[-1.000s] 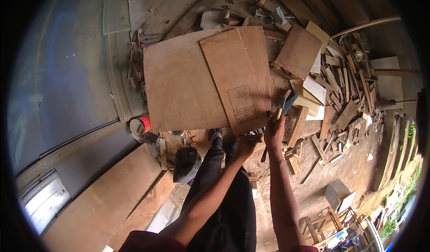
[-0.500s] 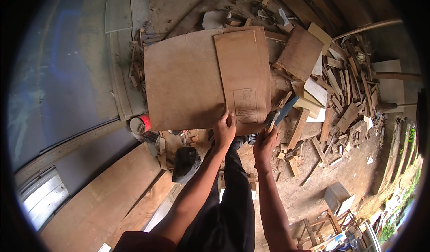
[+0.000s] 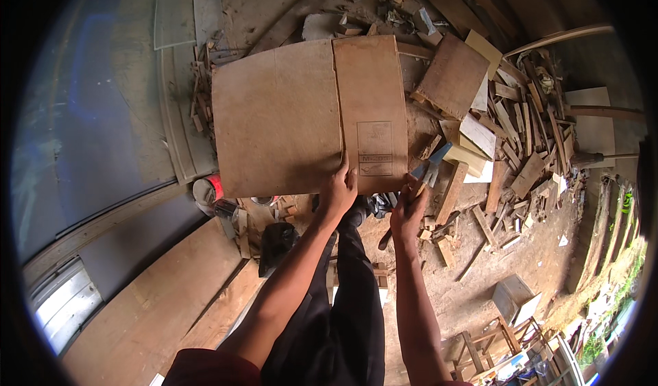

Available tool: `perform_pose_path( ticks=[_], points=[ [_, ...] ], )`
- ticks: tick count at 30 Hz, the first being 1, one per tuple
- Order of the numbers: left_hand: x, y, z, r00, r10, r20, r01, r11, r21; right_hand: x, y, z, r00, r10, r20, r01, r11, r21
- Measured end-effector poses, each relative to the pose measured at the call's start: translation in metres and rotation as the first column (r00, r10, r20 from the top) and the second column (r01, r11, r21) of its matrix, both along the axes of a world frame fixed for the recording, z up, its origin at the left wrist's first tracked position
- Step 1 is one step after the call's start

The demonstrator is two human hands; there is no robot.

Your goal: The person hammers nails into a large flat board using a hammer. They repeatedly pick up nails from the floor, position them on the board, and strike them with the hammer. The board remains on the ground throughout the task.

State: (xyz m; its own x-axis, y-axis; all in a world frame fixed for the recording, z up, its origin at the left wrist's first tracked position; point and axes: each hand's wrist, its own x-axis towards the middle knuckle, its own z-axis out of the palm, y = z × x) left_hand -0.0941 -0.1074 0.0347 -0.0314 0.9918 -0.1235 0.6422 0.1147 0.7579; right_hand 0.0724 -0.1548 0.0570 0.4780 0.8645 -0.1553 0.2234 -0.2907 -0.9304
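In front of me lies a wide thin brown wooden panel (image 3: 277, 118). A narrower brown panel strip (image 3: 370, 84) with a faint printed mark rests along its right side. My left hand (image 3: 338, 193) is closed on the near edge, with its thumb over the seam between the two pieces. At the near right corner my right hand (image 3: 409, 211) is wrapped round a hand tool (image 3: 430, 173) with a grey metal head. A flat blue part points away from this hand, and a dark handle end shows below it. The tool's exact kind is unclear.
Wood offcuts (image 3: 528, 173) are heaped at the right, beside a square brown board (image 3: 454, 76). A red-and-white can (image 3: 208, 193) and a black bag (image 3: 277, 247) are at the left. Long boards (image 3: 157, 283) lie lower left, and a wooden frame (image 3: 504, 338) lower right.
The narrow strip has shifted right over the wide panel, so their right edges now nearly line up. My right hand has turned the tool, and its dark handle end has come into sight.
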Motion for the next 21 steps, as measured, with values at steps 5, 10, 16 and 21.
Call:
perform_pose_path(
  ticks=[5,10,16,21],
  points=[
    [-0.020,-0.018,0.020,0.983,-0.117,-0.139,0.104,0.989,-0.101,-0.010,-0.003,0.001,0.991,0.045,0.123,-0.043,0.999,-0.022],
    [-0.040,-0.020,0.015,0.869,-0.379,-0.320,0.393,0.919,-0.021,-0.018,-0.002,-0.001,0.999,0.004,0.046,-0.004,1.000,-0.004],
    [-0.038,-0.021,0.004,0.847,-0.367,-0.385,0.451,0.879,0.155,-0.014,0.017,-0.008,0.989,0.083,0.121,-0.081,0.996,-0.021],
    [-0.038,-0.024,0.007,0.868,-0.322,-0.378,0.412,0.892,0.186,-0.005,0.059,-0.004,0.980,0.138,0.142,-0.151,0.985,0.082]
  ],
)
